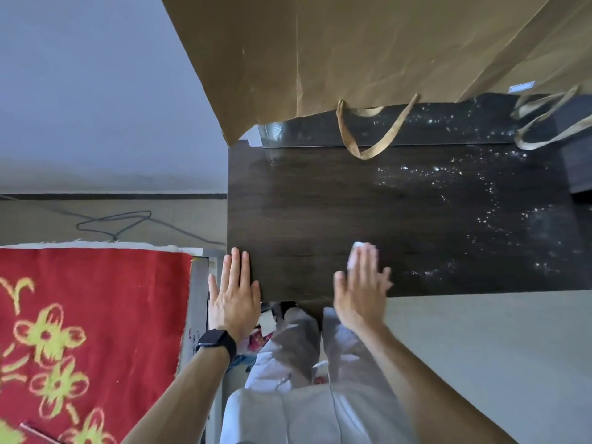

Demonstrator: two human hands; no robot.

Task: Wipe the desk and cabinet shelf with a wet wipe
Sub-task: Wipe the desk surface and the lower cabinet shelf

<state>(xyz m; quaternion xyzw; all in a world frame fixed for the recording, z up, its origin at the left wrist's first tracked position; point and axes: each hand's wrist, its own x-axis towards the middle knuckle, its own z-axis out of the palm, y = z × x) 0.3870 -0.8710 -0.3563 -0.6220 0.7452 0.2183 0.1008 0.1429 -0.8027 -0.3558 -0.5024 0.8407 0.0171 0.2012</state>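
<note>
Wet wipe [356,255]: pressed under flat right hand [362,290] fingers; left hand [235,296] splayed, empty. Overlap strokes toward speckled desk [448,219].

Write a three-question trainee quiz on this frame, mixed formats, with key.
1. True or false: the left hand holds the wet wipe.
2. What lies at the far edge of the desk? A) a laptop B) brown paper bags C) a bucket
3. Which side of the desk carries the white specks?

Key: 1 false, it lies flat at the desk's left corner, and the right hand presses the wipe. 2 B. 3 The right side.
</note>
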